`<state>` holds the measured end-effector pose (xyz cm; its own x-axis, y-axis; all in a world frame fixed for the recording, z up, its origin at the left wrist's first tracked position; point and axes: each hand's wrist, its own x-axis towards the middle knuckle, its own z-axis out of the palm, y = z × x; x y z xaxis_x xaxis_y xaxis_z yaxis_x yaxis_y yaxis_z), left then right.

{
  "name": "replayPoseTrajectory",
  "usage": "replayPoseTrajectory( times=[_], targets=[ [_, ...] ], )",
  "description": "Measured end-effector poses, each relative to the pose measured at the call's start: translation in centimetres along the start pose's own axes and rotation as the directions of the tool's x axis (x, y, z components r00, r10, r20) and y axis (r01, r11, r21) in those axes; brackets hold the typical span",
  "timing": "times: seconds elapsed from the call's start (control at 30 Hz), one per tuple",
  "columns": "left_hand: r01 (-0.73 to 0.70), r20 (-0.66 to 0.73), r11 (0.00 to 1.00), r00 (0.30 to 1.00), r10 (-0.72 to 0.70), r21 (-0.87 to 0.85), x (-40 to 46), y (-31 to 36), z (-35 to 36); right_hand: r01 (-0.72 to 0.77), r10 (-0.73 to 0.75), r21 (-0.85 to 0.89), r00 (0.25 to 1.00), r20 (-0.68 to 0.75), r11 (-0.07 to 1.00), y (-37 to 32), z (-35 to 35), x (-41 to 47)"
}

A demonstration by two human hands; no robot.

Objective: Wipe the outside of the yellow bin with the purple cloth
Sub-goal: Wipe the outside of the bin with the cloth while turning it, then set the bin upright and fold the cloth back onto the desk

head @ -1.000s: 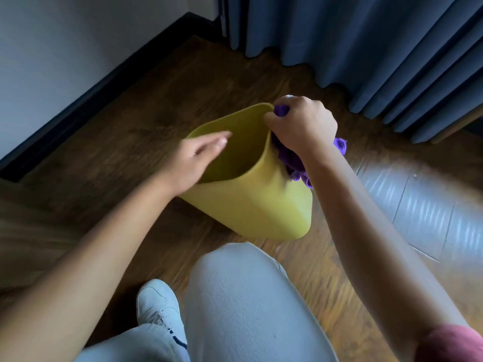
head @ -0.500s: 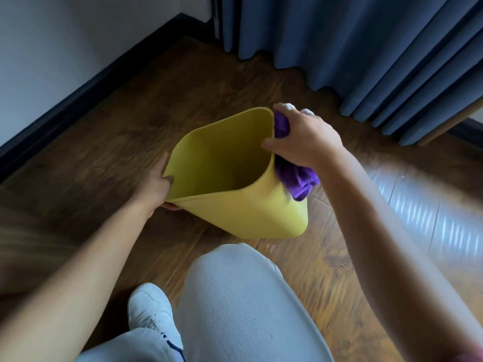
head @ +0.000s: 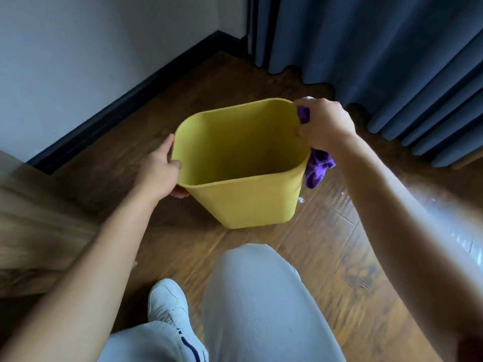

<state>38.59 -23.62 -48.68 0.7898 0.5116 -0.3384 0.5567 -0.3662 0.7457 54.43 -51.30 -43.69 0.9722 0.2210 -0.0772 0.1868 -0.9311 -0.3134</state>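
Left hand (head: 159, 168) clasps the left rim of the yellow bin (head: 251, 205) | bin stands open-topped on the wooden floor (head: 326, 246), between both hands | right hand (head: 322, 124) presses the purple cloth (head: 317, 167) against the bin's right outer wall, cloth hanging below the fist.

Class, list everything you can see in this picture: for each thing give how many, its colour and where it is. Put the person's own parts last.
Bin: one, yellow, centre, on the floor.
Cloth: one, purple, against the bin's right outer side.
Floor: one, brown wood.
Curtain: one, blue, upper right.
Wall: white, upper left, with dark skirting.
Left hand: one, grip on the bin's left rim.
Right hand: one, grip on the cloth.
Trouser leg: grey, bottom centre.
Shoe: one, white, bottom.
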Motion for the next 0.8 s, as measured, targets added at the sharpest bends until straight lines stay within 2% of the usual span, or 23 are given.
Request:
replayPoseTrajectory(
  times=[0.17,0.37,0.53,0.7,0.8],
  targets=[
    [0.021,-0.154,0.996,0.988,-0.007,0.085,-1.7,-0.5,-1.6,0.100,-0.100,0.017,0.995,-0.001,0.995,-3.3,4.7,4.1],
    [0.113,-0.268,0.994,0.958,-0.107,0.008,-2.5,-3.7,-1.0,0.186,-0.169,0.146,0.978,-0.121,0.972,-5.6,10.2,4.9],
    [0.170,-0.315,0.985,0.934,-0.170,-0.028,-2.1,-5.8,-0.5,0.269,-0.252,0.127,0.958,-0.140,0.955,-6.6,12.5,5.4],
    [0.187,-0.345,0.982,0.922,-0.175,0.004,-1.8,-6.4,-0.5,0.273,-0.275,0.040,0.960,0.046,0.961,-7.3,12.0,7.3],
    [0.195,-0.359,0.976,0.921,-0.149,0.094,-1.9,-6.8,-0.3,0.306,-0.307,0.023,0.948,0.083,0.952,-7.2,11.3,7.6]
  ],
)
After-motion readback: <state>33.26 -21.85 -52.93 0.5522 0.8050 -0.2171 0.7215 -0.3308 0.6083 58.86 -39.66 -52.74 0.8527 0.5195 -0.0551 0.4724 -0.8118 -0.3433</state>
